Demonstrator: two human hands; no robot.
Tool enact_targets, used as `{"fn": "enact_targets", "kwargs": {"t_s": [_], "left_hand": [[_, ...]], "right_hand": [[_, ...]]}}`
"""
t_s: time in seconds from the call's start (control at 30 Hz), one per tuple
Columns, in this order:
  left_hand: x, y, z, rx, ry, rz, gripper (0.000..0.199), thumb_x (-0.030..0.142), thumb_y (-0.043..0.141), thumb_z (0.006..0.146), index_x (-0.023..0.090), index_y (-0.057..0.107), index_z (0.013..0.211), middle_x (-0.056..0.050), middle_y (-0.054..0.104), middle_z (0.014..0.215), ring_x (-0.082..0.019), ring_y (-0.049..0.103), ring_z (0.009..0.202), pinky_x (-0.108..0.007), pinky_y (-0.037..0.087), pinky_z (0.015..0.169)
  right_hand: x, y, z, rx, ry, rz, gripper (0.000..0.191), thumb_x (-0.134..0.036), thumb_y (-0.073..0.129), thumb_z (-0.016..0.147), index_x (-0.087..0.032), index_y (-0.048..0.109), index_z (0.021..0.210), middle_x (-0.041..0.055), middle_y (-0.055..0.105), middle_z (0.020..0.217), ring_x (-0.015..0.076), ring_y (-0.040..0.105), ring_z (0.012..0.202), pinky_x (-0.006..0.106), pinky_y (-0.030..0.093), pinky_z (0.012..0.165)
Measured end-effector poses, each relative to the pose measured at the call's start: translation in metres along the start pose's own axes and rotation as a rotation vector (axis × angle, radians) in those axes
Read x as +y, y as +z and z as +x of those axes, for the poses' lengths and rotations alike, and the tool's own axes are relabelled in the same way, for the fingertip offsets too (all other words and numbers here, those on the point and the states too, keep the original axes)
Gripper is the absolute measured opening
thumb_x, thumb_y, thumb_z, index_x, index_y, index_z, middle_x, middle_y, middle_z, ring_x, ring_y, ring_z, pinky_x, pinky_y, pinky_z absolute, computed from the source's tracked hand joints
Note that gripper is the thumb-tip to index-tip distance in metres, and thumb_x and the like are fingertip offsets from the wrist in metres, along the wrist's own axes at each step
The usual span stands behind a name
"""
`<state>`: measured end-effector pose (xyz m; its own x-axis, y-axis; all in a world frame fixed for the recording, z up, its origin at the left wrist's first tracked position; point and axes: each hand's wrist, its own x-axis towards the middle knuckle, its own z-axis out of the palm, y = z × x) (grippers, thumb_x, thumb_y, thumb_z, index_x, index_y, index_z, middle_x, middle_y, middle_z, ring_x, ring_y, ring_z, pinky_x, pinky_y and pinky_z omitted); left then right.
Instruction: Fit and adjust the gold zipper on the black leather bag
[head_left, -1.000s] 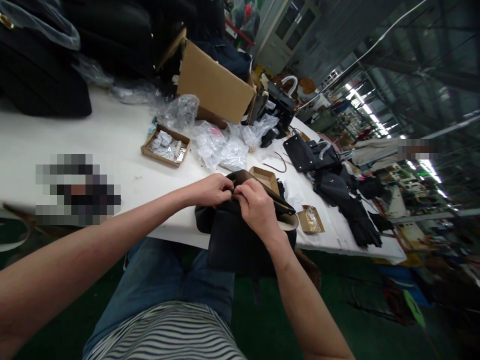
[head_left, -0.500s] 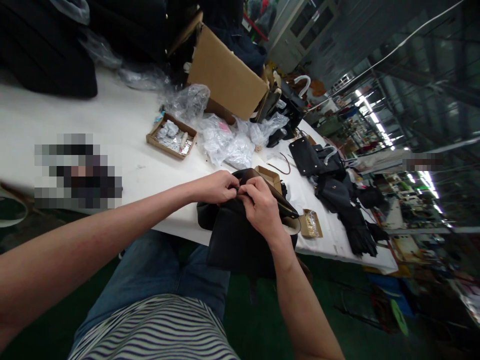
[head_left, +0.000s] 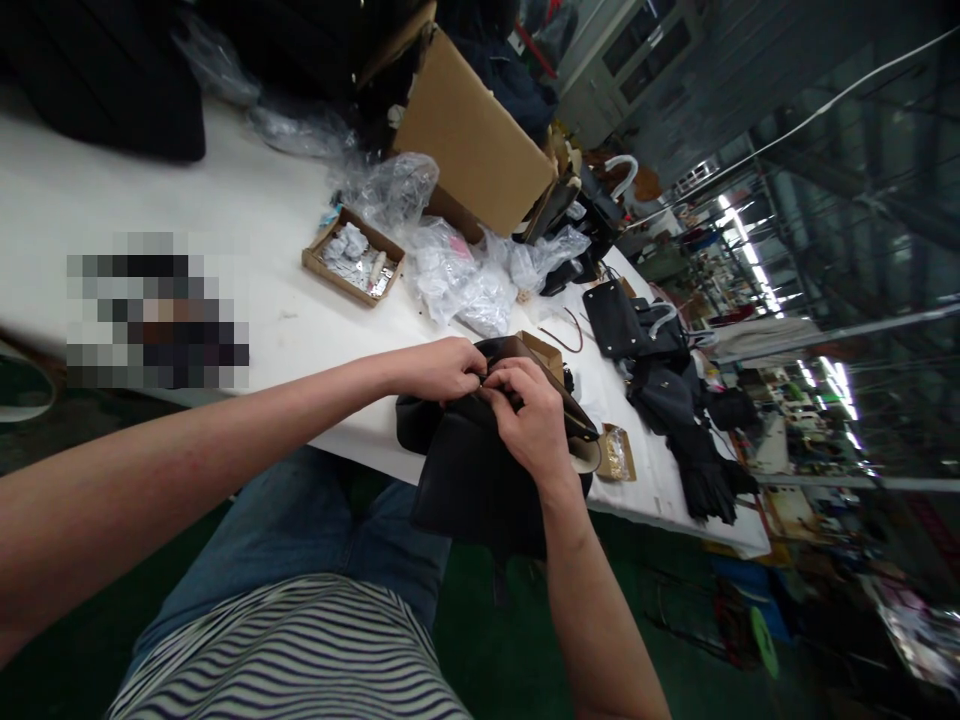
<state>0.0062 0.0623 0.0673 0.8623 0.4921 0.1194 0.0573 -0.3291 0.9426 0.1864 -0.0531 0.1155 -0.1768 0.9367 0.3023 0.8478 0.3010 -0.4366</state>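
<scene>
A black leather-look bag lies at the near edge of the white table, its flap hanging over the front. Both hands meet at its upper part. My left hand is closed, thumb and fingers pinching the bag's edge. Close beside it, my right hand is curled, thumb and index finger pinching the same spot. Any small part between the fingertips is hidden. To the right of my right hand the bag gapes, showing a pale lining.
A small cardboard tray holds crumpled paper and metal bits. Clear plastic bags lie before a large carton. A little box of gold-coloured parts stands right of the bag. More black bags are farther right on the table.
My view has shifted slightly. Both hands stay pinched at the same place on the bag, with the right hand's fingers a little changed in pose.
</scene>
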Motion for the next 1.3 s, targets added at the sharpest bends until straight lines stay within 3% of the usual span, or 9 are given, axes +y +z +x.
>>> {"fn": "enact_targets", "kwargs": {"t_s": [0.33, 0.63, 0.9, 1.17, 1.23, 1.3], "left_hand": [[0.002, -0.001, 0.001, -0.032, -0.034, 0.022, 0.01, 0.02, 0.056, 0.08, 0.019, 0.065, 0.076, -0.001, 0.063, 0.066, -0.019, 0.066, 0.055, -0.028, 0.046, 0.054], [0.013, -0.002, -0.005, -0.066, -0.099, 0.005, 0.026, 0.02, 0.056, 0.079, 0.016, 0.077, 0.094, -0.005, 0.072, 0.077, -0.021, 0.067, 0.06, -0.03, 0.047, 0.057], [0.027, 0.0, -0.006, 0.014, 0.029, 0.3, 0.025, 0.02, 0.053, 0.087, 0.017, 0.078, 0.085, -0.004, 0.07, 0.074, -0.02, 0.062, 0.07, -0.03, 0.039, 0.068], [0.029, 0.005, -0.011, 0.123, 0.038, 0.217, 0.023, 0.03, 0.055, 0.089, 0.018, 0.07, 0.077, -0.002, 0.066, 0.068, -0.017, 0.058, 0.066, -0.03, 0.037, 0.066], [0.031, 0.007, -0.019, 0.151, -0.006, 0.128, 0.029, 0.037, 0.056, 0.095, 0.017, 0.072, 0.082, -0.002, 0.067, 0.07, -0.018, 0.059, 0.068, -0.029, 0.04, 0.066], [0.032, 0.011, -0.031, 0.195, -0.027, 0.042, 0.035, 0.044, 0.056, 0.102, 0.017, 0.078, 0.104, -0.002, 0.071, 0.079, -0.019, 0.063, 0.074, -0.029, 0.046, 0.071]], "right_hand": [[-0.002, -0.001, 0.002, -0.001, 0.022, -0.009, 0.013, -0.013, 0.07, 0.096, -0.024, 0.072, 0.1, 0.0058, 0.074, 0.107, 0.025, 0.067, 0.096, 0.04, 0.055, 0.084], [-0.007, -0.005, 0.003, -0.016, 0.058, -0.075, 0.022, -0.015, 0.078, 0.09, -0.025, 0.072, 0.109, 0.0026, 0.074, 0.102, 0.0227, 0.063, 0.086, 0.039, 0.053, 0.08], [-0.01, -0.016, 0.003, -0.061, 0.116, -0.104, 0.02, -0.016, 0.078, 0.092, -0.027, 0.07, 0.106, 0.0007, 0.076, 0.103, 0.0239, 0.066, 0.092, 0.039, 0.053, 0.084], [-0.012, -0.017, 0.005, 0.013, 0.052, -0.119, 0.02, -0.012, 0.078, 0.09, -0.026, 0.067, 0.101, 0.0011, 0.075, 0.1, 0.0259, 0.067, 0.1, 0.043, 0.052, 0.095], [-0.01, -0.018, 0.003, 0.043, 0.044, -0.081, 0.017, -0.017, 0.081, 0.092, -0.026, 0.068, 0.1, 0.0014, 0.076, 0.1, 0.0257, 0.068, 0.101, 0.044, 0.053, 0.098], [-0.007, -0.02, 0.0, 0.052, 0.045, -0.016, 0.016, -0.024, 0.084, 0.094, -0.025, 0.069, 0.099, 0.0019, 0.076, 0.1, 0.0252, 0.069, 0.1, 0.043, 0.055, 0.097]]}}
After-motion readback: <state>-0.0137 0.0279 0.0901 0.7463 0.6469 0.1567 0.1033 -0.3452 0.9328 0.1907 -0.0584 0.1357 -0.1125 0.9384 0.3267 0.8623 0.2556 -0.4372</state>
